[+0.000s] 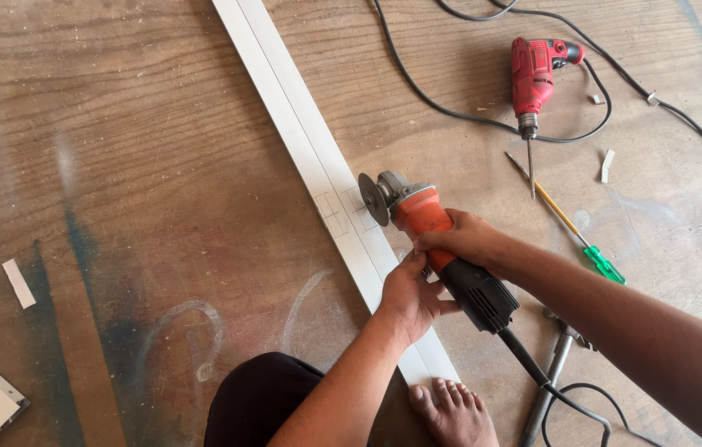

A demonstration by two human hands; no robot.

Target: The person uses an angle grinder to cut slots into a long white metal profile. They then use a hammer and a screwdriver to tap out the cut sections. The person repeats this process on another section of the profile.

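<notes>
Both hands grasp the orange angle grinder (438, 248): right hand (463, 238) on top, left hand (409, 296) beneath. Its disc (372, 199) hovers by pencilled squares on the white strip (301, 136); no cut visible yet, so marked notches look still undone.

Even, soft daylight, faint shadows, a dull sheen across the wooden floor (144, 165), sharp focus throughout.
</notes>
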